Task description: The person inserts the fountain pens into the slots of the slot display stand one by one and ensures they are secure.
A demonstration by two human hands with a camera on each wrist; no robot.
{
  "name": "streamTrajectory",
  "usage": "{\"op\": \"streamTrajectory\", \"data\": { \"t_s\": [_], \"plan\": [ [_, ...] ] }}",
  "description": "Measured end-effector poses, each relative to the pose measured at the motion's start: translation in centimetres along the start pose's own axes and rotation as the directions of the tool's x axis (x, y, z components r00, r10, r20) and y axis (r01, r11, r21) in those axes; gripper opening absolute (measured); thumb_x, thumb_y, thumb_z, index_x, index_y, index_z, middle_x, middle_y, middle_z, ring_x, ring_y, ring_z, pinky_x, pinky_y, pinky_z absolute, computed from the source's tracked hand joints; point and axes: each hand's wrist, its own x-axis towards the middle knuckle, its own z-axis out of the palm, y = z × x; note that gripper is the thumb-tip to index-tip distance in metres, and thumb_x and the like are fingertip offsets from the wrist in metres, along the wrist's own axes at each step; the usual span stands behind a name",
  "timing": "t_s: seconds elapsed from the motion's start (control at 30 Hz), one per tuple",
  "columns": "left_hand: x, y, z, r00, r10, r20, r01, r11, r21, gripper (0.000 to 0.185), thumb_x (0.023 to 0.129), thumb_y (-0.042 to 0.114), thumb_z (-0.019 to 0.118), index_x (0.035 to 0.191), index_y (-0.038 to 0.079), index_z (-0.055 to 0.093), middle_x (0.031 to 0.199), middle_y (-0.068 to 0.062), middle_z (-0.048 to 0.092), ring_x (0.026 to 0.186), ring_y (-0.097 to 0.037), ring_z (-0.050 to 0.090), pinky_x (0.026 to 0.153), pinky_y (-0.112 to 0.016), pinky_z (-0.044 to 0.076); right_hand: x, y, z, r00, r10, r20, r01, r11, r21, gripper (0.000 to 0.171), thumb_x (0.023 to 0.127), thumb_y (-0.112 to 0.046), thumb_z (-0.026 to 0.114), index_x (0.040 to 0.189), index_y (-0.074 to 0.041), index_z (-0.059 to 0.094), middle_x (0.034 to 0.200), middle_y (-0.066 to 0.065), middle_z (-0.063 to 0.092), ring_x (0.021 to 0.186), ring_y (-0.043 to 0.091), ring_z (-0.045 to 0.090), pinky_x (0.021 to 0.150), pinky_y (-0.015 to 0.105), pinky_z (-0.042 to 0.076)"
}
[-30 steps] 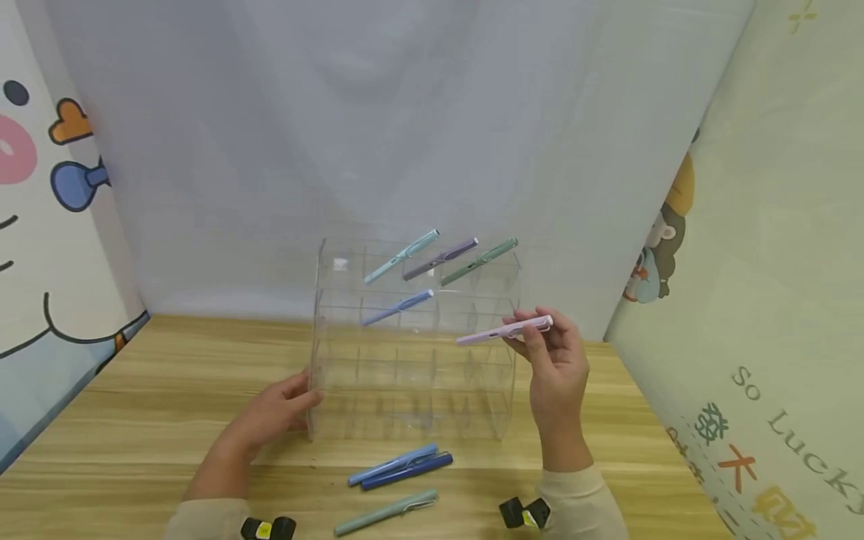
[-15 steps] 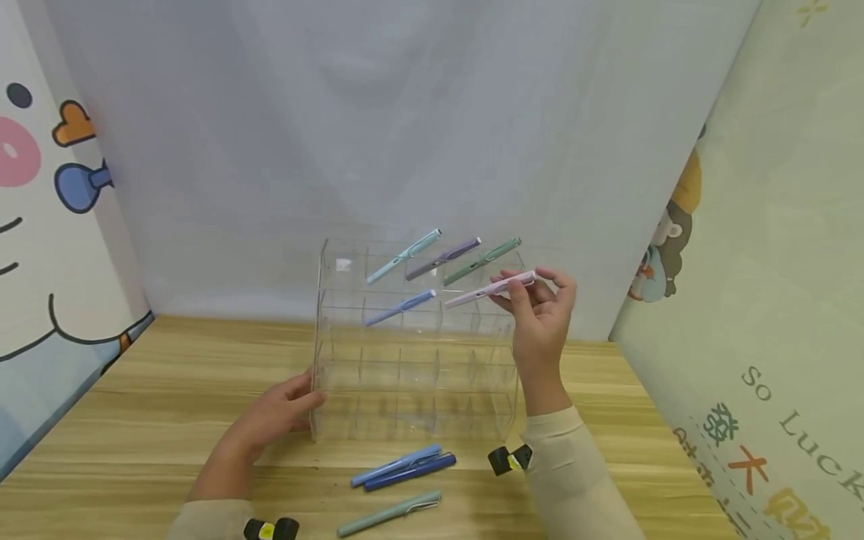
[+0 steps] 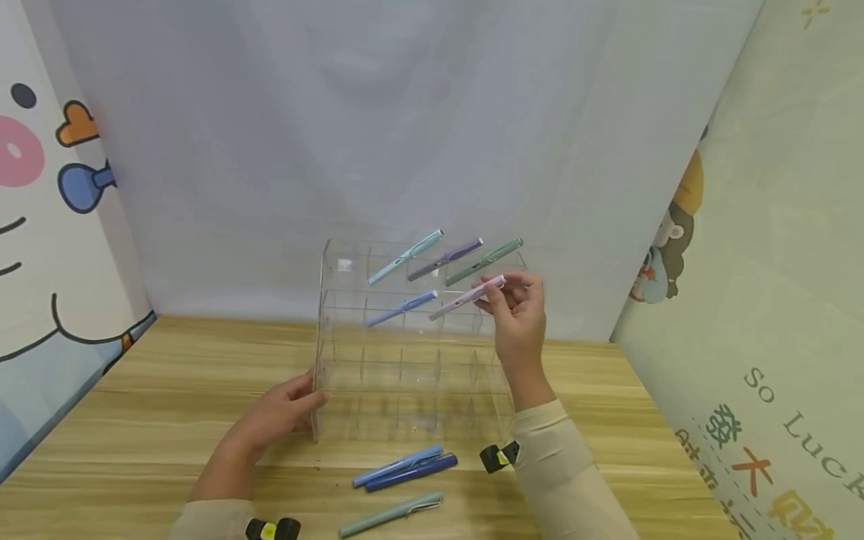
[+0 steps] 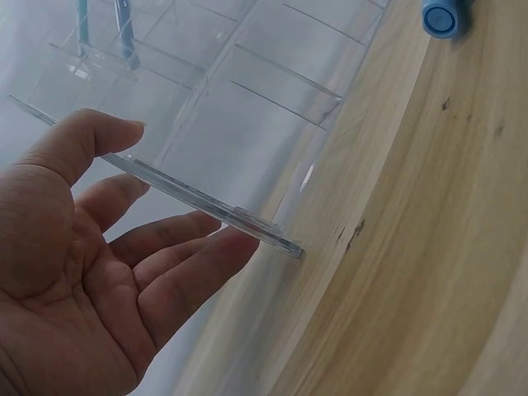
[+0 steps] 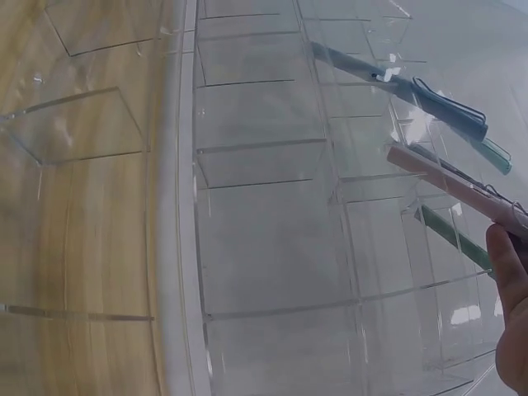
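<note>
Pens and clear organizer, on wooden desk point(image 3: 169, 420).

Organizer point(image 3: 412, 352): transparent acrylic, grid of open compartments, standing on desk near back wall. Top row holding three slanted pens: light blue pen point(image 3: 405, 256), purple pen point(image 3: 445, 259), green pen point(image 3: 483, 262). Second row holding periwinkle pen point(image 3: 401, 308), likewise slanted.

Pink pen point(image 3: 467, 297): pinched at its upper end between thumb and fingertips of right hand point(image 3: 514, 319); lower end angled down-left at second row of organizer, to right of periwinkle pen. Whether tip already inside a compartment: cannot tell. In right wrist view, pink pen point(image 5: 462, 190) lying across the grid just below green pen point(image 5: 412, 87), with a fingertip point(image 5: 507, 264) at its end.

Left hand point(image 3: 280, 412): spread, fingers straight, resting against left wall of organizer near its base. In left wrist view, left hand point(image 4: 91, 272) open with palm toward camera, thumb above the acrylic edge point(image 4: 206, 202), fingers just below it; holding nothing.

Loose pens on desk in front of organizer: blue pen point(image 3: 397, 465) and dark blue pen point(image 3: 412, 473) side by side, touching; sage pen point(image 3: 390, 514) nearer the front edge, apart from the pair.

Cream sleeves on both forearms; black wrist devices at left point(image 3: 273, 529) and right point(image 3: 498, 456).
</note>
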Motion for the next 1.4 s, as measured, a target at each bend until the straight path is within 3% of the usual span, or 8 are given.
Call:
{"op": "streamTrajectory", "data": {
  "t_s": [0.23, 0.47, 0.6, 0.83, 1.4],
  "plan": [
    [0.1, -0.1, 0.0, 1.0, 0.001, 0.01, -0.001, 1.0, -0.001, 0.074, 0.1, 0.042, 0.056, 0.158, 0.015, 0.019, 0.16, -0.022, 0.021, 0.142, -0.044, 0.032, 0.098, -0.047, 0.052, -0.4, 0.4, 0.2, 0.998, 0.033, 0.045, -0.031, 0.999, -0.043, 0.029, 0.096, -0.005, 0.061, 0.116, 0.01, 0.045, 0.11, 0.031, 0.063, 0.097, 0.017, 0.07, 0.082, 0.035, 0.06],
    [0.1, -0.1, 0.0, 1.0, -0.006, 0.012, 0.006, 1.0, 0.003, 0.074, 0.1, 0.043, 0.055, 0.158, 0.015, 0.019, 0.16, -0.022, 0.022, 0.142, -0.043, 0.032, 0.098, -0.047, 0.052, -0.6, 0.5, 0.4, 0.992, 0.086, 0.088, -0.077, 0.991, -0.106, 0.022, 0.096, 0.0, 0.059, 0.113, 0.012, 0.052, 0.11, 0.032, 0.064, 0.098, 0.032, 0.07, 0.084, 0.033, 0.059],
    [0.0, 0.0, 0.0, 1.0, -0.002, 0.005, 0.002, 1.0, 0.012, 0.078, 0.098, 0.047, 0.056, 0.158, 0.015, 0.02, 0.16, -0.022, 0.023, 0.14, -0.044, 0.035, 0.098, -0.047, 0.052, -0.7, -0.7, 0.8, 0.99, 0.097, 0.102, -0.083, 0.988, -0.129, 0.021, 0.096, 0.002, 0.058, 0.111, 0.014, 0.052, 0.109, 0.034, 0.064, 0.099, 0.042, 0.067, 0.085, 0.033, 0.059],
    [0.0, 0.0, -0.1, 1.0, -0.007, 0.009, 0.007, 1.0, 0.011, 0.082, 0.095, 0.052, 0.057, 0.158, 0.015, 0.019, 0.16, -0.022, 0.023, 0.141, -0.044, 0.034, 0.098, -0.048, 0.052, -0.9, -1.6, 1.0, 0.989, 0.102, 0.106, -0.085, 0.984, -0.16, 0.019, 0.097, 0.002, 0.057, 0.111, 0.014, 0.053, 0.11, 0.034, 0.064, 0.099, 0.037, 0.069, 0.084, 0.03, 0.059],
    [-0.1, 0.1, -0.1, 1.0, -0.003, 0.007, 0.003, 1.0, 0.008, 0.08, 0.096, 0.05, 0.058, 0.158, 0.015, 0.02, 0.16, -0.021, 0.023, 0.141, -0.044, 0.035, 0.098, -0.047, 0.052, -0.9, -1.9, 0.8, 0.986, 0.14, 0.094, -0.114, 0.964, -0.242, 0.02, 0.096, -0.002, 0.061, 0.109, 0.013, 0.058, 0.108, 0.026, 0.068, 0.094, 0.038, 0.069, 0.083, 0.026, 0.058]
  ]
}}
